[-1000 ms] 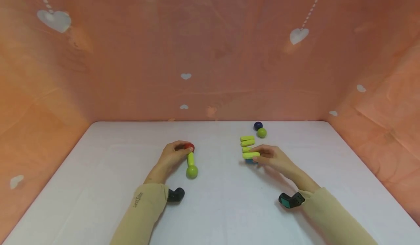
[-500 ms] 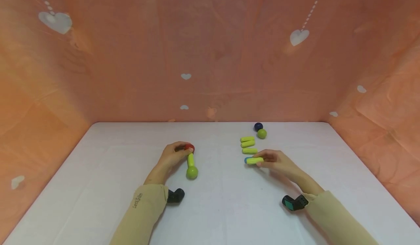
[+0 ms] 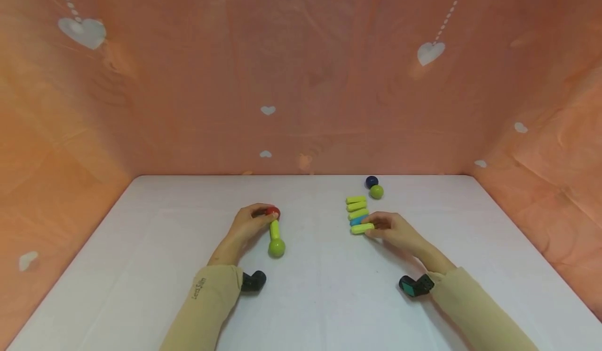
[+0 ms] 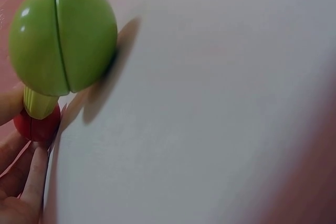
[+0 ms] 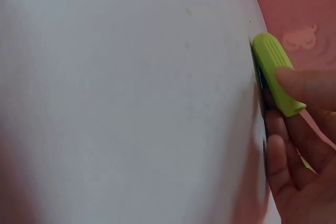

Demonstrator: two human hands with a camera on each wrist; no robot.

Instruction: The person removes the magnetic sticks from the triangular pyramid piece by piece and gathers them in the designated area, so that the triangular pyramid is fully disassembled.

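Observation:
My left hand (image 3: 247, 226) pinches a red ball (image 3: 273, 213) between thumb and fingers. From that ball a yellow-green stick (image 3: 275, 230) runs to a green ball (image 3: 276, 247), which looms large in the left wrist view (image 4: 63, 38). With thumb and fingers my right hand (image 3: 397, 232) holds a yellow-green stick (image 3: 361, 229) by its right end; its ridged side shows in the right wrist view (image 5: 275, 72). Just behind it lies a blue stick (image 3: 358, 220), partly covered by the fingers, beside another yellow-green stick (image 3: 358, 213).
Two more yellow-green sticks (image 3: 356, 206) lie behind these in a rough row. Farther back, a dark blue ball (image 3: 371, 182) and a green ball (image 3: 377, 191) sit together on the white table (image 3: 305, 299). Orange cloth (image 3: 202, 90) hangs around the back and sides.
My right hand has brought its yellow-green stick down to the front of the row, and the blue stick now shows between sticks. The left hand keeps its hold on the red ball.

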